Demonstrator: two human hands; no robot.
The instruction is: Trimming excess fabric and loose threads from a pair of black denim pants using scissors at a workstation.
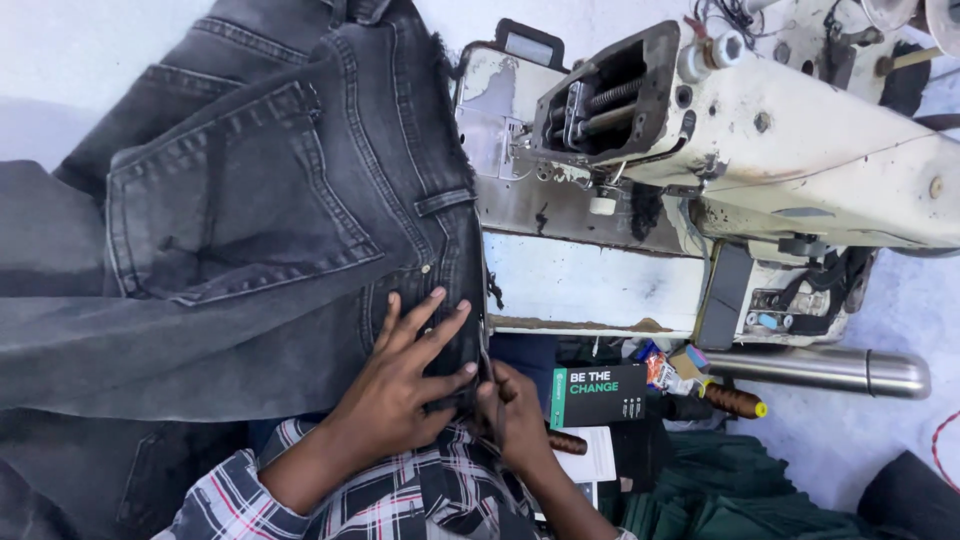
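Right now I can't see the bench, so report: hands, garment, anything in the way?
Left hand flat on dark jeans. Right hand pinching the waistband edge. Sewing machine close beside.

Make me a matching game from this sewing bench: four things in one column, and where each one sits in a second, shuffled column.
Things:
1. left hand
2. right hand
3. steel flask
4. brown thread spool

Places:
A. lying just below the flask's near end
B. spread flat on the grey jeans
C. lying under the sewing machine
D. pinching the jeans' edge beside a dark box

Pairs: 1-B, 2-D, 3-C, 4-A
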